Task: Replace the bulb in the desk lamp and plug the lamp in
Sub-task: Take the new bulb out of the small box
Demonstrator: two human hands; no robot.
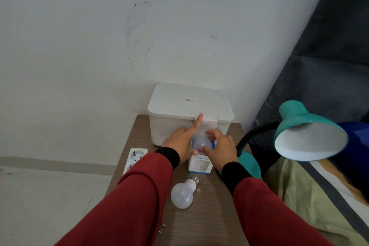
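Teal metal desk lamp point(305, 132), glossy cone shade: socket looks empty, plug not seen.
Frosted white bulb w/ metal screw base point(183, 191) lies loose on wood-grain bench point(209, 215).
2nd frosted round bulb point(202, 143) sits in small white-blue cardboard box point(200, 166).
Right hand point(221, 148) grip closed round it; left hand point(179, 144) grip apart, steadies box.
White plastic power strip point(134, 159) at bench left edge.
Left to do, prob.: lift bulb out, screw in, plug in.

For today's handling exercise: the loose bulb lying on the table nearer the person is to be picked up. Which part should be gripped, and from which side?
Grip the loose bulb by its round white globe, coming down from above. It lies on its side on the table, screw cap pointing away and right, so the wide globe faces up with bare tabletop around it. That leaves the threaded cap free.
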